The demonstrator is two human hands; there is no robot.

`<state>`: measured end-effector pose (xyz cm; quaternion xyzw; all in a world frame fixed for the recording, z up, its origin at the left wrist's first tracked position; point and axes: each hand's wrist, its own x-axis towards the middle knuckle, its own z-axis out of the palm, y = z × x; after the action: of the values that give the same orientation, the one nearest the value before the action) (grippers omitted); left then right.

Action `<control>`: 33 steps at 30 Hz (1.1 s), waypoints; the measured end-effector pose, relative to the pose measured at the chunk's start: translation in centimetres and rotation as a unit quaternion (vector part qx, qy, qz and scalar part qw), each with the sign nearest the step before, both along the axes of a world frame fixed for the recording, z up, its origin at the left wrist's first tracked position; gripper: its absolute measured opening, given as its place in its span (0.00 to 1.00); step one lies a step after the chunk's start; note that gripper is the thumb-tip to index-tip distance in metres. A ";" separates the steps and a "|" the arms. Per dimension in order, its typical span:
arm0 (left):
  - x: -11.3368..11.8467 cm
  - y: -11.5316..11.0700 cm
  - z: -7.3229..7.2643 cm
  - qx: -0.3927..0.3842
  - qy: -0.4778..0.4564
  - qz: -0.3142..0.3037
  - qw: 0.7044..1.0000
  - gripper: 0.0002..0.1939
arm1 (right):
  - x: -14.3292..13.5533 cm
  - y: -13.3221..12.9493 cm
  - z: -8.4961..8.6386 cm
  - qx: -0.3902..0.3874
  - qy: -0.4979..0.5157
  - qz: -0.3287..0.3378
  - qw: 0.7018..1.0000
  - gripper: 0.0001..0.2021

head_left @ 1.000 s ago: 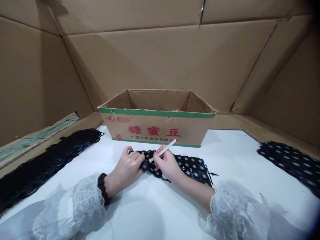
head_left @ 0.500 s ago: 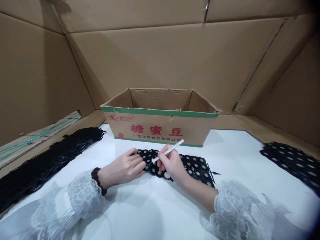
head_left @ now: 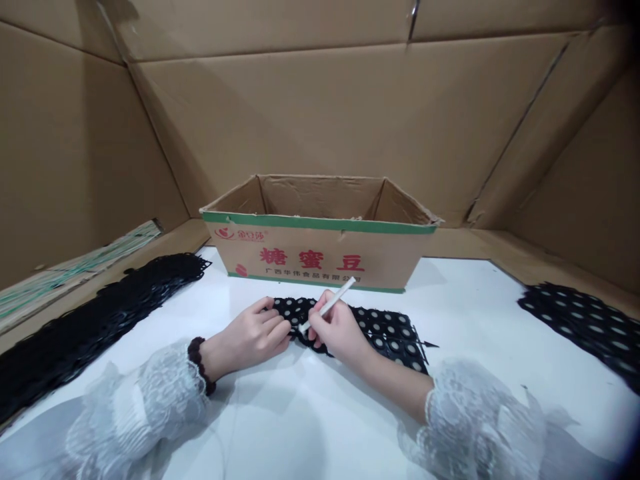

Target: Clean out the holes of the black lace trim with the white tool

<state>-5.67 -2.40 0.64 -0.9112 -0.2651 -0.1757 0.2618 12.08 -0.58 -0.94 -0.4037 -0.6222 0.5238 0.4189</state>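
Note:
A black sheet of joined rings with pale round centres (head_left: 393, 327) lies flat on the white tabletop in front of me. My left hand (head_left: 257, 337) has its fingers curled over the sheet's left end, which they partly hide. In my right hand (head_left: 337, 330) is a thin white stick (head_left: 335, 299), pinched like a pen and slanting up to the right. The stick's lower tip is at the rings beside my left fingertips; whether it touches them I cannot tell. My right hand covers the middle of the sheet.
An open cardboard box (head_left: 320, 250) with green edges and red lettering stands behind the sheet. To the left lies a long pile of black pieces (head_left: 100, 313), with a flat bundle of green-edged strips (head_left: 85, 267) beyond it. Another black dotted sheet (head_left: 580, 327) is at right. Cardboard walls (head_left: 320, 113) surround the table.
My right hand and the white stick have shifted slightly left, bringing the tip closer to my left fingers. The left hand has stayed nearly still.

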 end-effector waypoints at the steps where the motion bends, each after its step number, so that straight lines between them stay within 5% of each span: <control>1: 0.1 0.0 -0.2 -0.004 -0.018 0.011 1.000 0.10 | 0.0 -0.2 0.0 0.032 -0.020 0.004 0.999 0.06; 4: 0.4 0.0 -0.5 -0.023 -0.082 0.051 0.995 0.11 | 0.0 -0.4 0.1 0.096 -0.057 0.003 0.994 0.06; 10: -0.6 0.2 0.4 -0.081 0.023 0.013 0.996 0.09 | 1.1 0.2 0.3 -0.026 0.029 -0.064 0.997 0.07; 20: 2.1 -1.0 0.9 0.016 0.088 0.012 0.996 0.11 | 2.0 0.2 0.0 0.046 -0.066 -0.074 0.994 0.06; 33: 2.5 -0.7 0.1 -0.026 -0.013 0.038 0.999 0.11 | 1.7 0.3 0.1 0.011 -0.032 -0.068 0.997 0.05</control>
<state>-3.17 -3.12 0.73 -0.9046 -0.3074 -0.1703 0.2413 13.79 -0.28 -0.80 -0.4570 -0.6125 0.4737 0.4377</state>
